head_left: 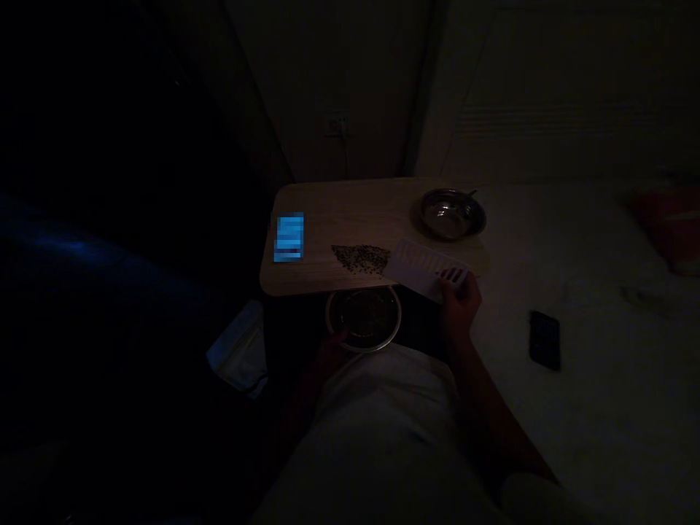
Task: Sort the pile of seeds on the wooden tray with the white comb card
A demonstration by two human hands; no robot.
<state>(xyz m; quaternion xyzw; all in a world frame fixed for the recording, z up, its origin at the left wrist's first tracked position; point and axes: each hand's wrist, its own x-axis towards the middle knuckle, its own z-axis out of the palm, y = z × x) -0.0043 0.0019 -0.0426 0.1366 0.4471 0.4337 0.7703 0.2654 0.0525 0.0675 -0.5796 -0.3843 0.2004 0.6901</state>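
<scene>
The scene is very dark. My left hand (pixel 332 348) grips the near left rim of a round metal bowl (pixel 397 321), held just below the table's front edge; what lies in the bowl is too dark to tell. Closed around the right end of a flat white slotted plastic piece (pixel 418 277), my right hand (pixel 461 302) rests by the table's front right edge. The piece's left end touches, or nearly touches, a spread of small dark grains or seeds (pixel 361 258) on the wooden tabletop (pixel 317 200).
A second metal bowl (pixel 451 215) with a handle-like bit sticking out stands at the table's back right. A lit screen (pixel 289 237) lies at the left. On the pale surface to the right are a dark phone (pixel 545 340) and a red object (pixel 670 226). A pale packet (pixel 240 348) is lower left.
</scene>
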